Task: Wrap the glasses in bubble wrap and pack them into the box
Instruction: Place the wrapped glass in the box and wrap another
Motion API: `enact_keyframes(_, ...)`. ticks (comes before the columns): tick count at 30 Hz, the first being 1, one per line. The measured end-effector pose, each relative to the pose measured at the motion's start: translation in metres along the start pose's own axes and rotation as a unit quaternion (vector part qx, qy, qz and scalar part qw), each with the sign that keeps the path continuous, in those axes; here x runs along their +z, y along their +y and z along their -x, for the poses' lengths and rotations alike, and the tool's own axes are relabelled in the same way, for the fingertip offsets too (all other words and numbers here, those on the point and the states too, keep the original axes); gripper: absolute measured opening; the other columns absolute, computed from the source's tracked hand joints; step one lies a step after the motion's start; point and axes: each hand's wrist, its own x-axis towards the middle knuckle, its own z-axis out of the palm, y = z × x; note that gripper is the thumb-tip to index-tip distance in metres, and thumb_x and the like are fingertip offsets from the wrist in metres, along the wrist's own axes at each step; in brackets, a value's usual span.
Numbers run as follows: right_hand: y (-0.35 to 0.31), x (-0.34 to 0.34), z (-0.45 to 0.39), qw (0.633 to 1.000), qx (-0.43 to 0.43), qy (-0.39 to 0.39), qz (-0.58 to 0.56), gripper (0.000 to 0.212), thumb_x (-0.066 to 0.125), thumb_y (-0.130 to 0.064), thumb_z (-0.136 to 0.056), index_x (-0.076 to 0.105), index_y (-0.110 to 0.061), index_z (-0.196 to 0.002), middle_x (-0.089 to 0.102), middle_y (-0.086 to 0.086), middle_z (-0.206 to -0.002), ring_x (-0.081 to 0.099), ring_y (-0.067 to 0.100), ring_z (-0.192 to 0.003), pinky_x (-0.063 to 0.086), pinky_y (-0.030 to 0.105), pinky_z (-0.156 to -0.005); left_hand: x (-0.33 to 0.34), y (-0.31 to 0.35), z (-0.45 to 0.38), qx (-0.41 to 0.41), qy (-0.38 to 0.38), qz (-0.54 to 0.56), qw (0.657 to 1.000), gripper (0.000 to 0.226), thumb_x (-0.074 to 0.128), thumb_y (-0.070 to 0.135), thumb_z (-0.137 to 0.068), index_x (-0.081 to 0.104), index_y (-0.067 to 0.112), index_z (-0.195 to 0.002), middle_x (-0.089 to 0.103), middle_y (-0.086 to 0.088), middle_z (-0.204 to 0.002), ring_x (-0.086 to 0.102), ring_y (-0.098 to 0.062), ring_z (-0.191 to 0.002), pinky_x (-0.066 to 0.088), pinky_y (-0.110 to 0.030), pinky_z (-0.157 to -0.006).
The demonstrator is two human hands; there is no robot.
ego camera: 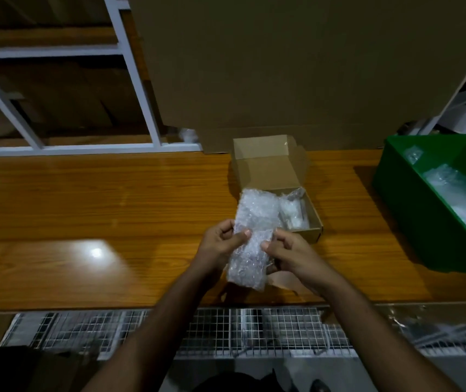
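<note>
A bubble-wrap bundle [250,239] is held upright above the near part of the table [84,199], just in front of the box [280,190], its top edge overlapping the box's near-left corner in the view. The left hand [220,241] pinches its left edge, thumb laid across the front. The right hand [285,251] has its fingers curled on the right edge, thumb tip pressed on the wrap. Whether glasses are inside cannot be seen; the wrap is too cloudy.

The small cardboard box sits open at the far middle of the table, lid flap standing up behind. Another wrapped piece [292,209] already lies in its right half, so the left half looks free.

This looks like the end of wrapping: the hands seem to be closing or tightening the sheet around its contents. The next move would call for keeping the loose edges folded shut while lowering the bundle into the left half beside the other piece, without crushing it.

At the far right stands a green bin [396,176] holding more bubble wrap [458,199]. A big cardboard sheet [282,66] leans behind the box, and a white frame [130,66] rises at far left. A wire grid [226,329] runs along the near edge.

No brand, label or writing can be read anywhere.
</note>
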Motion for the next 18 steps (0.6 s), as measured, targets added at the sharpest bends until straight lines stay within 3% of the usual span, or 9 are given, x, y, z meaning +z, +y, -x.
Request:
enact_keyframes(4,-0.004,-0.003,0.004,0.996,-0.043,0.073,0.005,0.028,0.054,-0.003,-0.100,0.061,-0.013,-0.125,0.075,0.009,-0.106,0.072,0.026,-0.096,0.056,0.051,-0.083,0.004,-0.003,0.003,0.002,0.008,-0.013,1.000,0.022,0.064,0.009,-0.095,0.062,0.002,-0.116,0.073,-0.014,-0.112,0.070,-0.027,-0.097,0.056,-0.046,-0.081)
enact_keyframes(9,0.000,-0.005,0.008,0.989,-0.045,0.129,-0.056,0.028,0.057,0.005,-0.094,0.072,-0.010,-0.112,0.073,0.019,-0.111,0.064,0.048,-0.106,0.051,0.063,-0.089,0.006,-0.004,0.004,0.018,-0.004,0.013,1.000,0.022,0.062,-0.007,-0.090,0.072,0.011,-0.095,0.075,-0.007,-0.102,0.071,-0.025,-0.095,0.060,-0.037,-0.076)
enact_keyframes(12,-0.002,-0.005,0.009,0.987,-0.043,0.137,-0.074,0.040,0.051,0.013,-0.093,0.080,-0.011,-0.081,0.076,0.012,-0.098,0.071,0.034,-0.094,0.058,0.049,-0.080,0.007,-0.002,0.005,0.025,-0.010,0.012,1.000,0.045,0.053,-0.015,-0.091,0.078,0.017,-0.072,0.075,0.004,-0.095,0.070,-0.018,-0.090,0.057,-0.029,-0.070)
enact_keyframes(14,-0.001,-0.007,0.009,0.988,-0.047,0.131,-0.074,0.050,0.047,0.016,-0.092,0.079,-0.015,-0.069,0.077,0.007,-0.091,0.072,0.024,-0.089,0.060,0.034,-0.070,0.009,-0.001,0.005,0.030,-0.019,0.008,0.999,0.044,0.052,-0.014,-0.092,0.077,0.015,-0.070,0.074,0.006,-0.093,0.069,-0.015,-0.083,0.053,-0.025,-0.064)
enact_keyframes(16,0.003,-0.008,0.009,0.988,-0.054,0.133,-0.060,0.051,0.047,0.016,-0.092,0.078,-0.017,-0.071,0.076,0.004,-0.088,0.071,0.020,-0.086,0.057,0.029,-0.066,0.012,0.000,0.007,0.031,-0.017,0.009,0.999,0.032,0.053,-0.012,-0.093,0.074,0.008,-0.079,0.072,0.000,-0.089,0.067,-0.013,-0.073,0.050,-0.022,-0.057)
enact_keyframes(18,0.003,-0.009,0.010,0.988,-0.062,0.130,-0.056,0.038,0.051,0.015,-0.091,0.076,-0.014,-0.087,0.075,0.004,-0.092,0.070,0.021,-0.083,0.058,0.031,-0.064,0.014,-0.001,0.007,0.033,-0.014,0.000,0.999,0.020,0.058,-0.006,-0.094,0.071,0.009,-0.090,0.070,-0.008,-0.090,0.067,-0.018,-0.074,0.053,-0.025,-0.058)
